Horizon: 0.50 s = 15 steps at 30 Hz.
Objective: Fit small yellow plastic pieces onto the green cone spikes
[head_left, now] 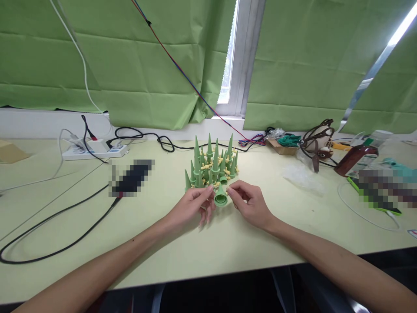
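Observation:
A hollow green plastic cone (pixel 221 198) is held just above the table, its round open base turned toward me. My left hand (pixel 197 204) pinches at the cone's left side with thumb and forefinger, the other fingers hanging loosely below. On the opposite side, my right hand (pixel 250 204) is closed with thumb and forefinger at the cone's edge. Whether a small part sits between those right fingertips is too fine to make out. Right behind the hands stands a cluster of similar green cones (pixel 215 163), mostly upright, with small yellow pieces (pixel 206 166) among them.
A blurred dark device (pixel 133 177) with a black cable lies left, before a white power strip (pixel 96 151). To the right are crumpled clear plastic (pixel 301 176), a small cardboard box (pixel 280 147), a dark red bottle (pixel 355 158) and a green-edged phone (pixel 374 198) on a white cable.

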Available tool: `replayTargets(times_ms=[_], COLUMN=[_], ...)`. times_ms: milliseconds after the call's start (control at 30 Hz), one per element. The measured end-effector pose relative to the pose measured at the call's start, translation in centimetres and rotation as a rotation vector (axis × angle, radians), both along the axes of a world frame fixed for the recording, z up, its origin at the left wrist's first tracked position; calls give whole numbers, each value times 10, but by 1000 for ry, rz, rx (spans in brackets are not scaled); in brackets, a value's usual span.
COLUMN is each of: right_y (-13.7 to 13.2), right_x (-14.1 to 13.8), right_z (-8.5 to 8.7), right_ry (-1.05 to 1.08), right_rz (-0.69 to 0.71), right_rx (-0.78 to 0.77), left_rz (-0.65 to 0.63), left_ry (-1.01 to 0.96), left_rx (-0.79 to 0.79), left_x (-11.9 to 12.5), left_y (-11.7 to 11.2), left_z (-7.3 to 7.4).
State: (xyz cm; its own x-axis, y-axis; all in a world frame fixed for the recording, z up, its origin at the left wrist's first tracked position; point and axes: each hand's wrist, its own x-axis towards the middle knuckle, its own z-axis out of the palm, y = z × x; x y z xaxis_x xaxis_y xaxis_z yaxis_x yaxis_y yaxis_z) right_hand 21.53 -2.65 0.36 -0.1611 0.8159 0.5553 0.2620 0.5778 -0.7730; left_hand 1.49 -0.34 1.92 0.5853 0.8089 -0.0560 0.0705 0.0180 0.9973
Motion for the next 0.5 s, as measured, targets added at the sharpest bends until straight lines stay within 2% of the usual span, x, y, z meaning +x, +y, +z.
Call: replayTargets(times_ms=[100, 233, 500], right_y=[0, -1, -3], right_x=[0, -1, -1], right_z=[0, 1, 2], right_ry=[-40, -84, -126], right_rz=[3, 31, 31], right_rx=[49, 80, 65], left_rz=[-30, -80, -93], left_ry=[-35, -25, 66], left_rx=[-60, -63, 41], left_x=[1, 0, -5], left_y=[-1, -2, -2], left_z=[1, -1, 1])
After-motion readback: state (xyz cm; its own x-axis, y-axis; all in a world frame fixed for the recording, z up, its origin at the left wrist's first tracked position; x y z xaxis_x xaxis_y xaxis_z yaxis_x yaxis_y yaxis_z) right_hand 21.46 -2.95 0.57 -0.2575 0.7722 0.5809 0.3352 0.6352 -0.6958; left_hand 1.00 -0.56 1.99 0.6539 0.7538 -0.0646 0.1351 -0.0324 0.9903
